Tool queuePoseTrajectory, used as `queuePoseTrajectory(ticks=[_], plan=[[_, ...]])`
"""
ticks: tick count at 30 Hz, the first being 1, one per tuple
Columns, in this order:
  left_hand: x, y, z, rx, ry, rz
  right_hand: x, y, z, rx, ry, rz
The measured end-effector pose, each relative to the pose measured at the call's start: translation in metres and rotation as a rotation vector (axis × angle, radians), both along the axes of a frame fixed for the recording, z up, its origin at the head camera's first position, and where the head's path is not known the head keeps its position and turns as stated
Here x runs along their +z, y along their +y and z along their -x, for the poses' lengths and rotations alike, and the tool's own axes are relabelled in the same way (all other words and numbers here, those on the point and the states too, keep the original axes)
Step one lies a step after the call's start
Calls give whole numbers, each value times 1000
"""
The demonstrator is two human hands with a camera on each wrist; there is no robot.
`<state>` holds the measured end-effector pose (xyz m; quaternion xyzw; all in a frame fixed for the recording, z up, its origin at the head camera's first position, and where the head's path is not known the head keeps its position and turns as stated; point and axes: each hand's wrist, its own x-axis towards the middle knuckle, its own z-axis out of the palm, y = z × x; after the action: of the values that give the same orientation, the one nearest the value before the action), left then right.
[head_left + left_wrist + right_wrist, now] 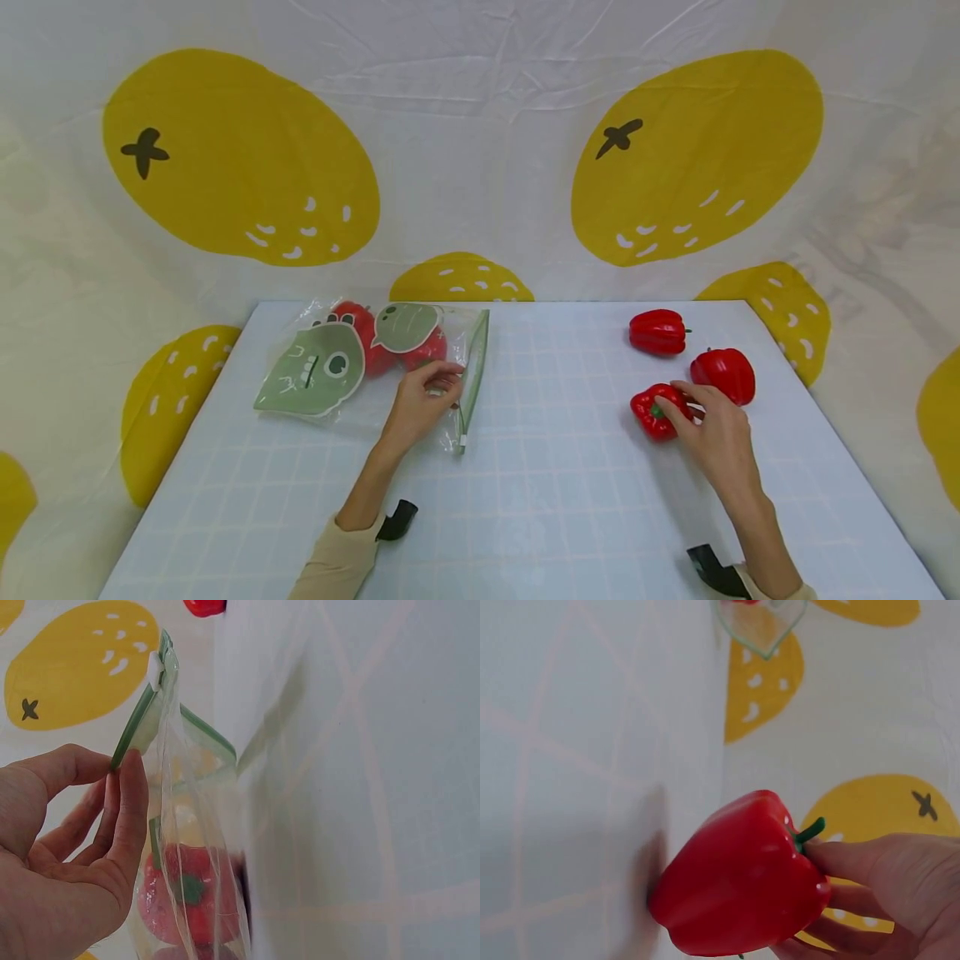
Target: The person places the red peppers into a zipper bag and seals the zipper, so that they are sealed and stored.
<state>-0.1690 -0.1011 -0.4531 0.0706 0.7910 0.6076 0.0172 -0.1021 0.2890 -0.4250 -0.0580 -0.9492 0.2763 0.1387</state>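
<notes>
My left hand pinches the green-edged opening of a clear zip bag between thumb and fingertips, and the mouth stands apart there. Inside the bag lie red bell peppers, partly covered by its green cartoon print in the head view. On the right side of the table, my right hand grips a red bell pepper with the thumb near its green stem. That pepper is at the tabletop; whether it touches the surface I cannot tell.
Two more red bell peppers lie near the right hand, one farther back and one just behind the fingers. The table has a pale checked cover. A white cloth with yellow fruit shapes hangs behind it.
</notes>
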Motion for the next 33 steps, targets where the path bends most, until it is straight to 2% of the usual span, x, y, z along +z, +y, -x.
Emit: queuePoseTrajectory(ticks=[11, 21, 28, 33], plan=[[2, 2, -1, 24, -22, -6, -1, -2, 7, 19, -7, 121], [-1, 1, 1, 10, 1, 2, -8, -9, 12, 23, 23, 283], [1, 1, 0, 15, -9, 9, -15, -23, 23, -16, 59, 372], [0, 1, 0, 20, -16, 6, -17, -33, 29, -50, 41, 445]])
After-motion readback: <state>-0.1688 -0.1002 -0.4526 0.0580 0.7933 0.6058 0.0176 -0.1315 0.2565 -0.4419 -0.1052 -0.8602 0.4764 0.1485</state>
